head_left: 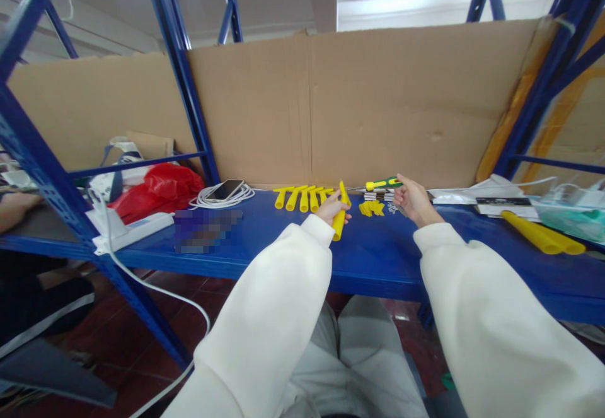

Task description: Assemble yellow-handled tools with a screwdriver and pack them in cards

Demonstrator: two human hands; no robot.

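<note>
Over the blue shelf top, my left hand (329,210) is closed round a yellow tapered plastic tube (339,221), its narrow end pointing up and away. My right hand (413,200) grips a screwdriver (384,183) by its yellow and green handle; the thin shaft points left toward the tube, and I cannot tell whether its tip touches it. Several matching yellow tubes (304,199) lie in a row just left of my left hand. Between my hands sits a small heap of flat yellow pieces (372,208), with small metal parts (392,207) beside it.
A phone (226,190) rests on a coiled white cable (203,200). Farther left are a red plastic bag (163,186) and a white power strip (137,232). More yellow tubes (539,234) lie at right. Cardboard (401,103) walls the back; another person's hand (19,207) shows far left.
</note>
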